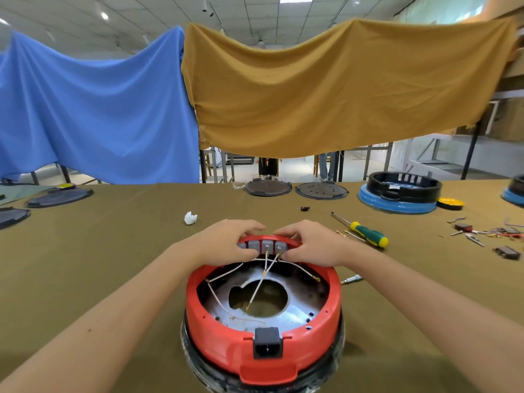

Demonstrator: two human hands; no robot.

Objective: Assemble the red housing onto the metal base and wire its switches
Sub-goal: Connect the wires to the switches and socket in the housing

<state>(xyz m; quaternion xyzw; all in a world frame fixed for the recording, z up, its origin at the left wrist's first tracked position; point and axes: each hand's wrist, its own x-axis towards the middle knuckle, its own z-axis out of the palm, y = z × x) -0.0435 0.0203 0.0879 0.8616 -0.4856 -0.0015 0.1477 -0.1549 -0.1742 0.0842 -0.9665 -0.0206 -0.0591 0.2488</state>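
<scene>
Covering the table, olive cloth (119, 251); blue (93, 109) and ochre drapes (326, 89) behind.

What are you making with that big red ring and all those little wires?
A person is putting together a round appliance. The red housing already sits on the metal base. Both hands are at the far rim: the left hand and right hand grip the row of grey switches, where thin white wires run down into the base. Several wire ends lie loose. A green-and-yellow screwdriver lies on the cloth to the right.
</scene>
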